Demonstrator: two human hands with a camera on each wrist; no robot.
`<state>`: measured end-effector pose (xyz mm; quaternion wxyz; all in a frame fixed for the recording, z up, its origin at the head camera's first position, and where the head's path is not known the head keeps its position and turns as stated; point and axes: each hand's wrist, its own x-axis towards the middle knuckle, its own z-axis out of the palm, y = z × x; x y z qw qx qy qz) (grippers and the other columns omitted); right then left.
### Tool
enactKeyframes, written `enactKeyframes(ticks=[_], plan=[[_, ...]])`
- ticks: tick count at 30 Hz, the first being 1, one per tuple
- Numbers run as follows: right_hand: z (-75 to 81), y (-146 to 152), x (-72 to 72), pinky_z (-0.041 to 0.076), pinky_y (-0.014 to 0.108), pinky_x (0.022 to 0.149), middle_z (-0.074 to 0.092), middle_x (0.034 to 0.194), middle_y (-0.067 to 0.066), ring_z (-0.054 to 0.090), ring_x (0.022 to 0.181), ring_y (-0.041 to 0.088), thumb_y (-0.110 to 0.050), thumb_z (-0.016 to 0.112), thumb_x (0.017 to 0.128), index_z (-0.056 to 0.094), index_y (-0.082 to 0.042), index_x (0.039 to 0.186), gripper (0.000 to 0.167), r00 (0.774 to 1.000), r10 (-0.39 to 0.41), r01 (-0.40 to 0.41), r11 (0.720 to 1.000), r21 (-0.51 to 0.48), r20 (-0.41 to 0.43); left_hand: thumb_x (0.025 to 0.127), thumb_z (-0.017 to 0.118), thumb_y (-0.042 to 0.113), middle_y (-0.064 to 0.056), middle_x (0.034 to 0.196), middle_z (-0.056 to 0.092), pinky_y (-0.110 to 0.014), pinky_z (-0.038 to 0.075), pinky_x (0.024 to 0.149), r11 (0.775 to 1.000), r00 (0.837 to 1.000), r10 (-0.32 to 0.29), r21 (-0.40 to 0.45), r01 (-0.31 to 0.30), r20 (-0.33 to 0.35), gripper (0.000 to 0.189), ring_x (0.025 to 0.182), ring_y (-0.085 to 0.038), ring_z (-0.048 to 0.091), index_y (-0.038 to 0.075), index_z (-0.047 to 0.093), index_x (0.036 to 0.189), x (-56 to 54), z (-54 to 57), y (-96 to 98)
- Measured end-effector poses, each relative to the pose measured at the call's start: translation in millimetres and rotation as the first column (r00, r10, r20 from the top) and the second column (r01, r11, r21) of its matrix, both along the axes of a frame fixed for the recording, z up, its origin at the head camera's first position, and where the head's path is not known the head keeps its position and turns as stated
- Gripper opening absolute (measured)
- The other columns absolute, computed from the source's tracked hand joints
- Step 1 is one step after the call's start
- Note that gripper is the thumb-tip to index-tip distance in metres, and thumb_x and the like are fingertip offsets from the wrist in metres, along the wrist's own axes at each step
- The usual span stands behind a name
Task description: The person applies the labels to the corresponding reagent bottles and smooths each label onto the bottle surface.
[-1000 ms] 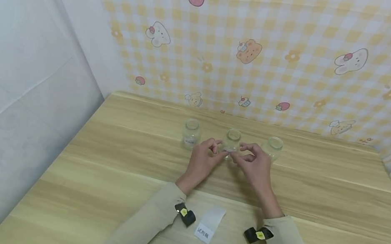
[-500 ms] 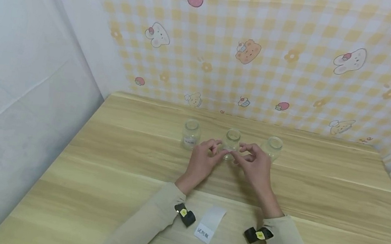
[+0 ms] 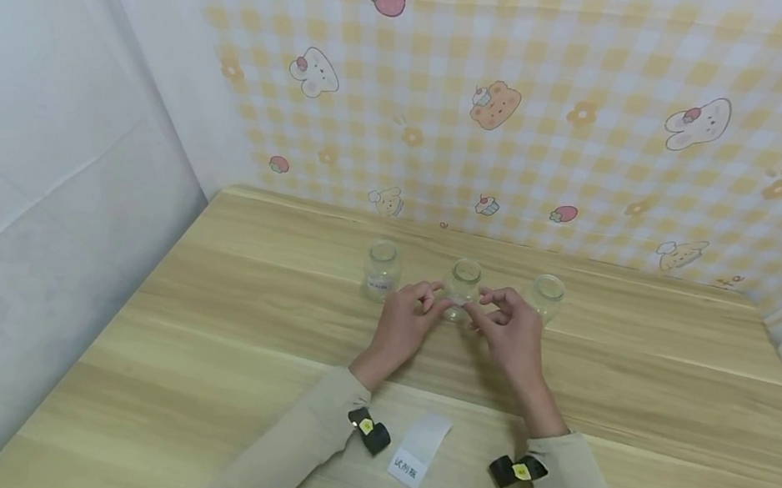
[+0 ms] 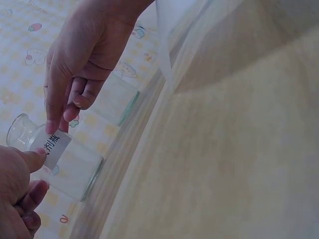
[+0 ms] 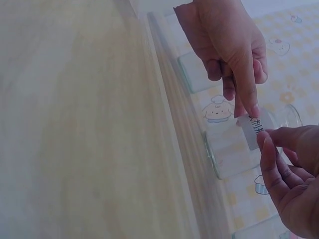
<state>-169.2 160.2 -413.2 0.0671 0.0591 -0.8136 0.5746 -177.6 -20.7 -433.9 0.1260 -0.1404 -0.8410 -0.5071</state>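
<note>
Three clear glass jars stand upright in a row on the table. At the middle jar [image 3: 465, 276], a white label [image 4: 56, 148] with black characters lies across the front of the body; I cannot tell how much of it touches the glass. My left hand [image 3: 405, 322] pinches the label's left end, thumb in front and fingers curled. The right hand [image 3: 512, 338] pinches its right end between thumb and index finger [image 5: 289, 134]. A similar label is on the left jar [image 3: 382, 264]. Partly behind the right hand is the right jar [image 3: 548, 293], with no label visible.
A translucent backing strip [image 3: 434, 432] with one printed label [image 3: 406, 467] at its near end lies on the wooden table [image 3: 235, 322] between the forearms. A yellow-checked cloth [image 3: 413, 95] hangs behind the jars. White sheeting [image 3: 63, 102] borders the left side.
The thumbs have parted slightly along the label at the middle jar. The hands otherwise hold nearly the same place, and the jars and strip have not moved.
</note>
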Motion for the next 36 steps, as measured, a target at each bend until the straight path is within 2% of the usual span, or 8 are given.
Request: enactKeyframes(ticks=[7,12,21,25,28,31,36], plan=[[0.0,1.2,-0.3,0.057,0.026,0.058,0.065,0.130,0.029,0.074,0.068,0.031,-0.004,0.077,0.093,0.060,0.009,0.101,0.022,1.000,0.003,-0.003,1.000,-0.010,0.016,0.095,0.074,0.015,-0.020,0.122,0.071,-0.048,0.053,0.094,1.000,1.000,0.002,-0.010,-0.002,0.016,0.044,0.117,-0.038,0.068,0.010,0.041,0.068,0.4,1.5,0.1],[1.4,0.5,1.0,0.058,0.026,0.059,0.067,0.129,0.027,0.074,0.069,0.034,-0.004,0.077,0.093,0.060,0.008,0.098,0.021,1.000,0.008,-0.007,1.000,-0.024,0.011,0.095,0.075,0.015,-0.019,0.121,0.071,-0.040,0.054,0.086,1.000,1.000,0.012,-0.018,-0.012,0.019,0.044,0.116,-0.036,0.069,0.010,0.041,0.067,0.3,1.9,0.4],[-1.1,1.0,-1.2,0.057,0.025,0.057,0.066,0.127,0.029,0.074,0.067,0.035,0.000,0.076,0.093,0.060,0.008,0.095,0.018,1.000,0.007,-0.007,0.999,-0.033,0.006,0.095,0.074,0.014,-0.019,0.119,0.072,-0.027,0.046,0.073,0.999,1.000,0.025,-0.030,-0.025,-0.004,0.044,0.114,-0.033,0.070,0.010,0.041,0.066,-1.3,0.3,0.8],[-1.2,1.0,-1.4,0.057,0.026,0.057,0.066,0.128,0.029,0.074,0.067,0.035,0.002,0.075,0.093,0.060,0.007,0.095,0.016,1.000,0.001,-0.001,1.000,-0.029,0.015,0.094,0.075,0.008,-0.019,0.117,0.073,-0.030,0.049,0.075,0.999,0.999,0.022,-0.034,-0.023,-0.027,0.042,0.112,-0.035,0.071,0.009,0.043,0.067,-0.8,0.2,0.7],[-0.8,1.2,-1.1,0.058,0.027,0.058,0.065,0.129,0.029,0.073,0.068,0.036,0.002,0.074,0.093,0.060,0.008,0.097,0.015,1.000,0.004,-0.003,1.000,-0.028,0.019,0.094,0.075,0.003,-0.019,0.115,0.074,-0.039,0.055,0.082,0.999,0.999,0.018,-0.044,-0.020,-0.045,0.040,0.110,-0.036,0.071,0.009,0.045,0.068,-0.3,0.1,0.8],[-0.1,2.1,-0.5,0.059,0.026,0.060,0.065,0.130,0.030,0.073,0.068,0.033,0.004,0.072,0.094,0.061,0.009,0.099,0.013,1.000,0.015,-0.015,1.000,-0.018,0.011,0.093,0.075,0.002,-0.019,0.116,0.074,-0.045,0.055,0.086,0.998,0.999,0.018,-0.054,-0.021,-0.048,0.040,0.109,-0.038,0.071,0.009,0.045,0.067,0.1,0.1,0.8],[-0.5,2.8,0.5,0.060,0.027,0.062,0.065,0.129,0.031,0.072,0.066,0.028,0.007,0.067,0.096,0.061,0.011,0.103,0.010,0.999,0.030,-0.030,0.999,-0.012,-0.013,0.093,0.077,0.006,-0.019,0.120,0.073,-0.042,0.054,0.086,0.999,0.999,0.025,-0.047,-0.026,-0.021,0.040,0.112,-0.038,0.070,0.009,0.046,0.067,0.3,0.0,0.7]])
